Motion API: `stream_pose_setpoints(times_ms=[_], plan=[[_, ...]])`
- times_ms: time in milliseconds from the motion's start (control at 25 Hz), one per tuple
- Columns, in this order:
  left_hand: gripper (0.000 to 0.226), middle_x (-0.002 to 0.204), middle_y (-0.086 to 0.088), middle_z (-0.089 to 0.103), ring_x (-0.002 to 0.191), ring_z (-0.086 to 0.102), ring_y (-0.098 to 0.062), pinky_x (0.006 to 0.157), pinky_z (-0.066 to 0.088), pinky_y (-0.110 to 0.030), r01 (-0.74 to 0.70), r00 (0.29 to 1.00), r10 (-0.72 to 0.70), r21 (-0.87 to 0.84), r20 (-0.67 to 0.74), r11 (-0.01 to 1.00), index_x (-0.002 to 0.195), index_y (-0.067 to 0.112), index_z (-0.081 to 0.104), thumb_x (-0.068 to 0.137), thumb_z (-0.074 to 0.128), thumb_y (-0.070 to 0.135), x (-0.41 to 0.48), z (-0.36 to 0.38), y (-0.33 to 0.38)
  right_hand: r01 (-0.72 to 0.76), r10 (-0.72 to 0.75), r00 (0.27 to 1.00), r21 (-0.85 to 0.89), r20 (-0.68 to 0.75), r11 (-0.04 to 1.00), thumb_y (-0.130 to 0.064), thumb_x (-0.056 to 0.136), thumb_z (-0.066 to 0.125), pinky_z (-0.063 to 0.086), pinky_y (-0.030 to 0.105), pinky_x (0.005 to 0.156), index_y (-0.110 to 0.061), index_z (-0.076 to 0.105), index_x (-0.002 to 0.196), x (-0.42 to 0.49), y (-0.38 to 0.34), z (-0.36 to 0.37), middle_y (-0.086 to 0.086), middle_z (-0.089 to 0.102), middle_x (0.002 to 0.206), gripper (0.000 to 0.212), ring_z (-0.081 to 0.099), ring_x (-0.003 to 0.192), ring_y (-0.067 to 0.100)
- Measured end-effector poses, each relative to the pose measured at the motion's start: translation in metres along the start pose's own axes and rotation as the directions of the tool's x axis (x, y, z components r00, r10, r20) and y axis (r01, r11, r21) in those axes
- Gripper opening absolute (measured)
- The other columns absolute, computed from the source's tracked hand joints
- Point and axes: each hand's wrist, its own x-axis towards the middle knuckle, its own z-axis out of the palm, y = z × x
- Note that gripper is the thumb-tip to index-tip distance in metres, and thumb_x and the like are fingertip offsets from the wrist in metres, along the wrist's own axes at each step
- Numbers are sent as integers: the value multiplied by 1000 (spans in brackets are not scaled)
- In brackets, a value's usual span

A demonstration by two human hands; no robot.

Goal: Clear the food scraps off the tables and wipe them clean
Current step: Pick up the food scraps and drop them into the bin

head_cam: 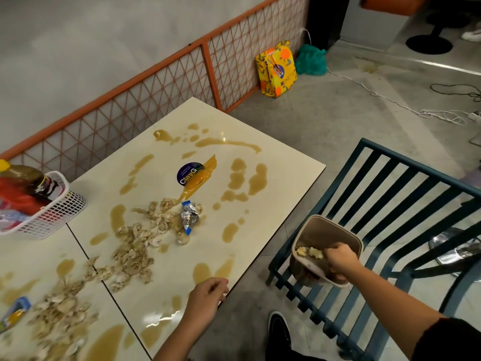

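Note:
Two cream tables [273,162] stand pushed together, smeared with brown sauce puddles [243,175]. A trail of pale food scraps [135,246] runs across both tops, with a crumpled foil wrapper [189,217] among them. My right hand [339,260] grips the near rim of a tan bin [325,233], held tilted over a chair beside the table; a few scraps [311,252] lie inside it. My left hand [208,293] rests at the table's near edge with loosely curled fingers, holding nothing.
A white basket [52,212] with a sauce bottle [22,175] sits at the far left. A blue slatted chair [385,199] stands right of the table. An orange mesh fence [161,82] lines the wall. A yellow bag [276,69] and cables lie on the floor.

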Motion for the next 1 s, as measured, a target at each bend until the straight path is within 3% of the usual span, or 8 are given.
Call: stream_pose_setpoints(times_ms=[120,200,320,480,720,1000], plan=[[15,80,1,75,68,67,-11,62,48,-21,18,999,-20,-44,-42,999,88,21,75,95,62,20,-8,-13,-13,117,-122,984,45,130,992,-18,102,51,55,30,57,-15,63,103,-40,-21,33,11,68,93,13,65,74,21],[16,79,-2,75,68,67,-14,61,48,-24,24,997,-30,-84,-72,996,87,18,76,95,61,17,-16,-24,-18,271,-269,926,28,267,962,-20,102,53,50,26,56,-15,63,100,-70,-40,60,10,69,92,12,62,69,17],[20,77,-5,75,65,66,-14,59,47,-27,5,993,-22,-140,-115,990,85,16,76,96,59,12,-26,-43,-25,442,-411,828,7,381,897,-21,96,55,49,32,58,-17,66,95,-112,-69,95,6,72,85,12,62,69,19],[20,77,-4,74,65,66,-15,60,49,-29,-18,981,-23,-208,-191,978,84,18,76,95,61,15,-39,-78,-40,605,-544,719,-5,432,796,-21,91,55,53,42,66,-21,67,84,-160,-110,129,4,73,78,13,63,68,15],[19,80,-7,74,65,65,-15,57,46,-28,-13,961,-75,-315,-265,949,85,12,75,96,59,15,-75,-143,-91,675,-585,669,-45,458,736,-19,95,55,48,27,61,-17,66,85,-214,-138,182,2,72,76,15,63,65,9],[16,77,-7,74,61,64,-12,56,46,-28,13,900,-195,-423,-391,906,81,12,74,93,63,14,-119,-217,-189,726,-570,613,-106,547,679,-22,97,57,49,27,65,-17,67,87,-272,-159,257,4,73,78,15,64,66,9]])
